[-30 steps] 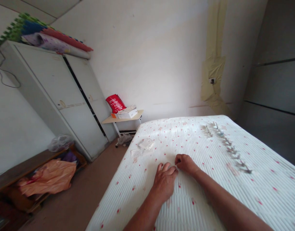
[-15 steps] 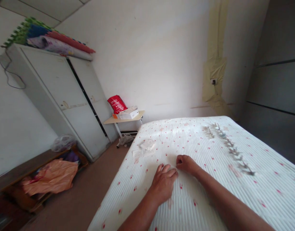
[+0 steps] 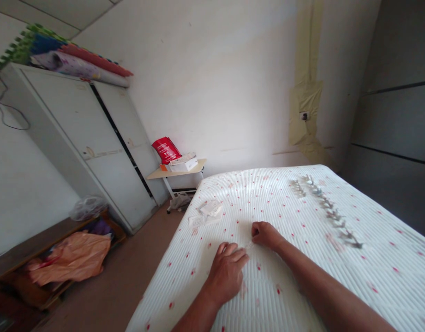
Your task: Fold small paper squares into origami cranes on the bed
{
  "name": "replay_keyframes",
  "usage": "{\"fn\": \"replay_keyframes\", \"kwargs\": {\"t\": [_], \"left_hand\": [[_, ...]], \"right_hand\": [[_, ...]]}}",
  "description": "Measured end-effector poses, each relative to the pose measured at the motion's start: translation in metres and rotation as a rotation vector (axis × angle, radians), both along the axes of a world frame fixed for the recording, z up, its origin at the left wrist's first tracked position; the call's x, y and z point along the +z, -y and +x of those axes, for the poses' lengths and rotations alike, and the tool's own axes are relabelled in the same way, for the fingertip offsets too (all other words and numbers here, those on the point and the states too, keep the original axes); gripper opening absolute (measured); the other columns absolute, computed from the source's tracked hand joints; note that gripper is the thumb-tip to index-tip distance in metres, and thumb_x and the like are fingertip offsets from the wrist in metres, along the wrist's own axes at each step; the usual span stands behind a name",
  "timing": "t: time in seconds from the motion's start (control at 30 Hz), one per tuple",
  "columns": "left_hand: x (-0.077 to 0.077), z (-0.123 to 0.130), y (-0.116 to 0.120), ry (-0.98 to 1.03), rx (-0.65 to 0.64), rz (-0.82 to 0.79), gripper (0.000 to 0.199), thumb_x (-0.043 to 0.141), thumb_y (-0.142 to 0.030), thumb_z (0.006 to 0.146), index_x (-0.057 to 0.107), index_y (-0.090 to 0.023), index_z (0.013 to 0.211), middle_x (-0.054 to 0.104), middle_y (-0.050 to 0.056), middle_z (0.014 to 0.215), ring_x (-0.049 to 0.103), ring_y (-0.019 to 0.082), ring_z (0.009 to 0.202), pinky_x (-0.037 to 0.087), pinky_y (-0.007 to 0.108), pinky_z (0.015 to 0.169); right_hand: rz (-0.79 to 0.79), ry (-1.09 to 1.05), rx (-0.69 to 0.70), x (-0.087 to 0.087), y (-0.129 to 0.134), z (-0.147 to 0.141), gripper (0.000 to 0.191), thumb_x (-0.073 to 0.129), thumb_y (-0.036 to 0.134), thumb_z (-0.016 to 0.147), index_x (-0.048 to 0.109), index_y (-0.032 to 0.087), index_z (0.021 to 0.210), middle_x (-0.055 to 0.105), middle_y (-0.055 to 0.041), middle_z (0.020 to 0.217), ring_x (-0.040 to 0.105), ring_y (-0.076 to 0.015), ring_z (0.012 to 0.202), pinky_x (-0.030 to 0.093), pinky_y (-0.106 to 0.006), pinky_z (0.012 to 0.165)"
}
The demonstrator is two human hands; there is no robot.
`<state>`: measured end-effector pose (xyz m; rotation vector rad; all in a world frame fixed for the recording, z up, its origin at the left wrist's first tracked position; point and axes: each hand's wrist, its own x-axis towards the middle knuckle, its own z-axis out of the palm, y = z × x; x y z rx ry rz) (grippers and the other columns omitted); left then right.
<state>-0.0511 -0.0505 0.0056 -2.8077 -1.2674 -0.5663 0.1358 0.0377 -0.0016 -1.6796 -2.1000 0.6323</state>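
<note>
In the middle of the mattress (image 3: 274, 286), a small whitish piece of paper (image 3: 249, 245) shows between my two hands, its outline blurred against the pale cover. My right hand (image 3: 265, 234) is closed, its curled fingers pinching the far side of the piece. My left hand (image 3: 226, 266) lies lower and to the left, thumb and forefinger together at the near side while the other fingers are bent and slightly apart. Beyond the left hand rests a stack of thin printed paper (image 3: 211, 208). On the right, several small folded paper cranes (image 3: 333, 214) stand in rows.
A small table (image 3: 157, 174) with a red bag (image 3: 166, 150) and a white box (image 3: 184, 165) stands past the bed's far left corner. A grey cabinet (image 3: 104, 175) and a low wooden shelf (image 3: 53, 233) with an orange plastic bag (image 3: 74, 258) are to the left.
My left hand has drawn slightly down and left, widening the gap between the hands, and the pale piece now shows there. My right hand stays nearly in place. The view has shifted slightly.
</note>
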Motion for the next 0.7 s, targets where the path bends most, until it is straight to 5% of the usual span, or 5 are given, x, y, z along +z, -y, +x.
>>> {"fn": "replay_keyframes", "kwargs": {"t": [0.13, 0.27, 0.43, 0.7], "left_hand": [[-0.004, -0.002, -0.006, 0.103, 0.051, -0.025, 0.028, 0.047, -0.01, 0.072, 0.065, -0.025, 0.088, 0.065, -0.001, 0.096, 0.048, 0.017, 0.099, 0.034, 0.035, 0.09], [-0.006, 0.014, -0.028, 0.302, 0.343, -0.113, 0.016, 0.05, -0.019, 0.073, 0.066, -0.022, 0.077, 0.065, 0.0, 0.081, 0.053, 0.016, 0.088, 0.038, 0.031, 0.083], [-0.01, 0.043, -0.047, 0.203, 0.608, -0.188, 0.012, 0.053, -0.03, 0.073, 0.063, -0.023, 0.076, 0.06, 0.001, 0.093, 0.048, 0.02, 0.099, 0.034, 0.035, 0.085], [-0.018, 0.051, -0.052, 0.169, 0.704, -0.2, 0.008, 0.055, -0.028, 0.071, 0.06, -0.023, 0.075, 0.053, 0.002, 0.105, 0.044, 0.021, 0.105, 0.031, 0.039, 0.088]], "right_hand": [[-0.009, 0.0, 0.003, 0.0, -0.001, -0.001, 0.012, 0.056, 0.01, 0.058, 0.062, 0.016, 0.065, 0.062, -0.0002, 0.065, 0.052, -0.0103, 0.06, 0.032, -0.018, 0.052], [-0.01, 0.001, 0.008, -0.005, -0.004, 0.0, 0.012, 0.056, 0.01, 0.057, 0.062, 0.016, 0.066, 0.062, -0.0002, 0.065, 0.052, -0.0103, 0.06, 0.03, -0.018, 0.051], [-0.009, 0.006, 0.006, -0.009, -0.006, 0.0, 0.013, 0.057, 0.011, 0.057, 0.063, 0.016, 0.067, 0.062, -0.0004, 0.066, 0.052, -0.0104, 0.061, 0.03, -0.018, 0.052], [-0.02, 0.011, -0.013, -0.005, -0.005, -0.002, 0.015, 0.057, 0.01, 0.057, 0.064, 0.016, 0.068, 0.063, -0.0009, 0.067, 0.052, -0.0107, 0.061, 0.03, -0.019, 0.052]]}}
